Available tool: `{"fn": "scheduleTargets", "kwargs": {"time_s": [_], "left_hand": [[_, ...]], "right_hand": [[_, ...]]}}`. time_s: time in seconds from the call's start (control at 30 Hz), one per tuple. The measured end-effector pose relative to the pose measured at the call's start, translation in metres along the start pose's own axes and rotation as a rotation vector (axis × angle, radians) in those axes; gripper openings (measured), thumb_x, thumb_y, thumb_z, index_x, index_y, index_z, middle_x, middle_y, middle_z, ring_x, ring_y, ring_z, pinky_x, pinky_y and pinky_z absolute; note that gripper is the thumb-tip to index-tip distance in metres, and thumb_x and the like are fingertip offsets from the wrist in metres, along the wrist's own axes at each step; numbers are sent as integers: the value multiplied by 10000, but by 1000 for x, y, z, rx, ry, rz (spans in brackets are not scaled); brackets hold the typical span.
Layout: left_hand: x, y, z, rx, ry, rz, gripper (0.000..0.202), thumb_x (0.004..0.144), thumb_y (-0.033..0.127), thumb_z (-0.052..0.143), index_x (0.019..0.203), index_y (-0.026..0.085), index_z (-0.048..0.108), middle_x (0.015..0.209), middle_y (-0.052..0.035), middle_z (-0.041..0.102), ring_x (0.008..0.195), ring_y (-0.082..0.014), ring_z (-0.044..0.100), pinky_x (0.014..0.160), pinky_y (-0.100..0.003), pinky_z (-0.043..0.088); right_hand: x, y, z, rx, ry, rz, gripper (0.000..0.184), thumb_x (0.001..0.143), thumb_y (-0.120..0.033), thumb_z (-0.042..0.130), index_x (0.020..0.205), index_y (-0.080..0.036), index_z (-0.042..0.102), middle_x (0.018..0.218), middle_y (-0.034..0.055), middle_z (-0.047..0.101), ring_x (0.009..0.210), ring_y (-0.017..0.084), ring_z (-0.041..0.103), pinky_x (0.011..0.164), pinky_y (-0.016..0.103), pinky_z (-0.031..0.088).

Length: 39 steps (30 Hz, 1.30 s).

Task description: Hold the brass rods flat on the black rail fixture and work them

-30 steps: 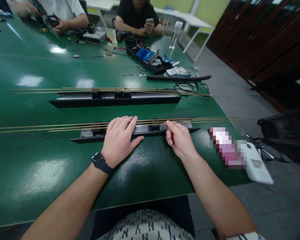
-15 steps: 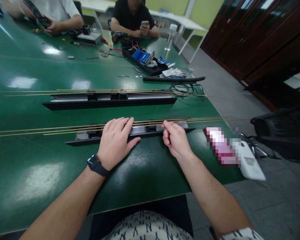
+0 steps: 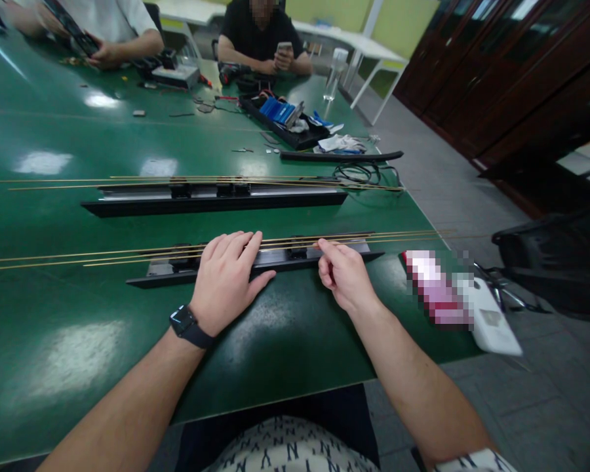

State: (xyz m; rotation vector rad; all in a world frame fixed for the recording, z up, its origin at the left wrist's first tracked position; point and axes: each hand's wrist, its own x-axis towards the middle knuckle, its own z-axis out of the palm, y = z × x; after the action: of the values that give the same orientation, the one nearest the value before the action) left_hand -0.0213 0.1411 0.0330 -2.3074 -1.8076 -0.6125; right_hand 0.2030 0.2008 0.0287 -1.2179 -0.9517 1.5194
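Observation:
A long black rail (image 3: 172,271) lies across the green table (image 3: 78,341) just in front of me, with several thin brass rods (image 3: 78,255) laid along its top. My left hand (image 3: 226,278), a dark watch on its wrist, lies flat on the rail and rods with fingers stretched out. My right hand (image 3: 341,275) is closed in a pinch, thumb and forefinger on one brass rod near the rail's right end.
A second black rail (image 3: 211,200) with brass rods lies farther back. Behind it are a black tray (image 3: 288,124) of parts, a black strip (image 3: 341,156) and coiled cable (image 3: 366,172). Two people sit at the far edge. A white device (image 3: 489,318) rests at the table's right corner.
The view shifted slightly between the earliest frame and now. My right hand has slid a little to the left along the rod. My left hand stays flat on the rail.

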Motion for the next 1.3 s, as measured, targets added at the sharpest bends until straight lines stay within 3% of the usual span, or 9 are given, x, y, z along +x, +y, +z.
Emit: {"fn": "scheduleTargets", "kwargs": {"time_s": [1.3], "left_hand": [[0,1,-1,-26,-13,-20,634,937,459,641,1473,144,517,1393,-166,625,1336,-341,538,1176,-513,363]], "right_hand": [[1,2,1,17,40,2,310,793,-430,805,835,-164,652,437,-72,507,296,61,366,291,172,186]]}}
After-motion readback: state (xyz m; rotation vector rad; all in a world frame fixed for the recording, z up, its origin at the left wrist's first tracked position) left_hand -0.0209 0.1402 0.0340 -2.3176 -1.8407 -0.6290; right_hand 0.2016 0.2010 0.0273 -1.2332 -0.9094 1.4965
